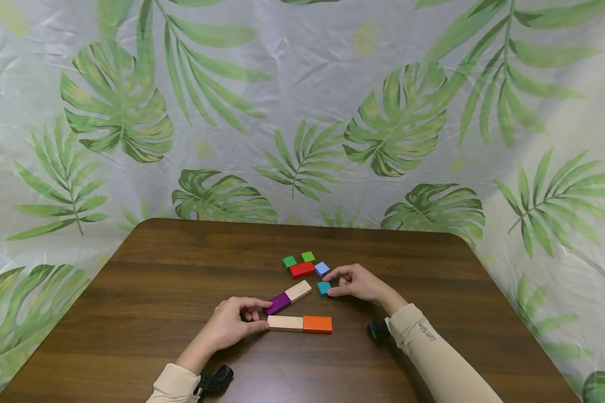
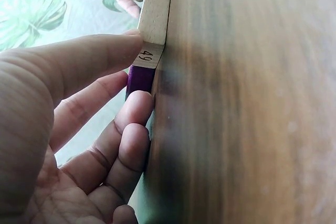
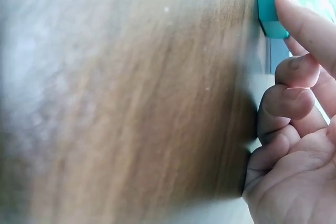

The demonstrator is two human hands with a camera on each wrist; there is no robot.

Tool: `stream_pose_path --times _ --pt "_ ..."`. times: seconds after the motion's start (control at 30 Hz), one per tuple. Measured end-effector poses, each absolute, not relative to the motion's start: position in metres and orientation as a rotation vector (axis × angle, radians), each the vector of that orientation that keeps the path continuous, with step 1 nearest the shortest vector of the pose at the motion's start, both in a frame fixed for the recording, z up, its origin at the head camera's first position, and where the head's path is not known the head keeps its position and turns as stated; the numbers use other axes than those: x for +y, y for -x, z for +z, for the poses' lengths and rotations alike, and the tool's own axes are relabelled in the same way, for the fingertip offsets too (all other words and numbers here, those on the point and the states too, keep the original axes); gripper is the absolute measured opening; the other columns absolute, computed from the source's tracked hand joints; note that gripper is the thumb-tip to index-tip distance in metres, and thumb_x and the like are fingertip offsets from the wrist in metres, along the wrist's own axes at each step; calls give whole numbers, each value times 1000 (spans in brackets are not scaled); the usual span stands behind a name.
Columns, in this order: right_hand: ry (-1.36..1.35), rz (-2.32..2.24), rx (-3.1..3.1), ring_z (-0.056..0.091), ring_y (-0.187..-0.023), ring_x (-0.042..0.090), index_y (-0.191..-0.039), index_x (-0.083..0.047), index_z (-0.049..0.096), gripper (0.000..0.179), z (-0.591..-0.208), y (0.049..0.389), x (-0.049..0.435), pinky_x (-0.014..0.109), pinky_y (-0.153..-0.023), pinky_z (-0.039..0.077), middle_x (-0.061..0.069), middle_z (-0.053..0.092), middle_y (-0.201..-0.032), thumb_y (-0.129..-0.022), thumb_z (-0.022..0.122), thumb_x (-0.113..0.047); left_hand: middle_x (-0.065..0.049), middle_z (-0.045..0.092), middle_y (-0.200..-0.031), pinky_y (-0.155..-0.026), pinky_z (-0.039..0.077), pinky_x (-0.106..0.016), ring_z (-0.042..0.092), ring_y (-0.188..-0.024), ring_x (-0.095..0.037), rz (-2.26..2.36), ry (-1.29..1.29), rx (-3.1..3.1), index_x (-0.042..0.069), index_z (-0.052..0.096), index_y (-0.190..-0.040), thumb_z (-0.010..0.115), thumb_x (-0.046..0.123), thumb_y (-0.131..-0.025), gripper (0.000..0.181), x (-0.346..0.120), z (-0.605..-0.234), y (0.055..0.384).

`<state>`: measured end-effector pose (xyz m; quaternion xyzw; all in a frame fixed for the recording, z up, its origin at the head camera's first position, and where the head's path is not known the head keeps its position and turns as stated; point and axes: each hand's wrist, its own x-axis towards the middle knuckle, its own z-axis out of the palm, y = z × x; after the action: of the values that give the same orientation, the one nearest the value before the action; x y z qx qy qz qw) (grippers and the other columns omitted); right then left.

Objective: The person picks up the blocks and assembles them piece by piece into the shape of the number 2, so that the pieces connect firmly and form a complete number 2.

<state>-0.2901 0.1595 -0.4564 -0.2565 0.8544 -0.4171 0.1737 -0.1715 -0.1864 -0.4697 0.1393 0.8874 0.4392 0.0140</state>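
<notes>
Teal block [image 1: 324, 288], 1: sitting at 12 o'clock from the orange block [image 1: 317, 324]; my right hand [image 1: 360, 284] is pinching it. Probably handling light, stiff, slightly slippery; opposite edges are offering best hold. My left hand [image 1: 228, 322], digits apart, is touching 1 purple block [image 1: 280, 303], 1 cream block [image 1: 285, 322].

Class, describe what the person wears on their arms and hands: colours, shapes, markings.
The left sleeve and right sleeve are beige; the right carries small dark lettering near its cuff. A rounded black device sits by the left cuff, another dark device by the right. The left hand and right hand are gloveless.
</notes>
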Motion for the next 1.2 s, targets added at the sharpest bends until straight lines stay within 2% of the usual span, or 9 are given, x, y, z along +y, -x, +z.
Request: stream_pose_path --times 0.13,0.63,0.97,1.2 --pt "747 -1158 2431 38 -62 8 -127 -8 78 30 -457 291 157 22 -63 34 -6 45 -68 -99 79 -18 10 65 -81 -68 44 -22 56 -74 -3 1361 -433 2753 19 84 -118 90 21 -87 31 -186 -470 172" --pt "730 -1171 2441 37 -61 9 -135 -3 72 39 -455 294 153 23 -61 32 -4 43 -67 -99 78 -17 10 65 -81 -68 43 -22 56 -74 -3 1365 -426 2748 19 84 -118 90 21 -87 32 -184 -468 172" --pt "684 -1160 2538 42 -61 10 -121 -4 71 36 -458 290 148 25 -62 36 -4 47 -67 -93 86 -23 12 65 -81 -68 44 -22 56 -74 -2 1347 -441 2770 19 84 -118 90 22 -87 32 -186 -469 172" --pt "689 -1141 2565 42 -60 10 -119 -7 71 34 -461 290 143 25 -63 37 -5 47 -65 -94 85 -25 12 66 -81 -68 44 -22 56 -74 -2 1353 -439 2768 20 84 -118 90 22 -87 32 -187 -470 173"
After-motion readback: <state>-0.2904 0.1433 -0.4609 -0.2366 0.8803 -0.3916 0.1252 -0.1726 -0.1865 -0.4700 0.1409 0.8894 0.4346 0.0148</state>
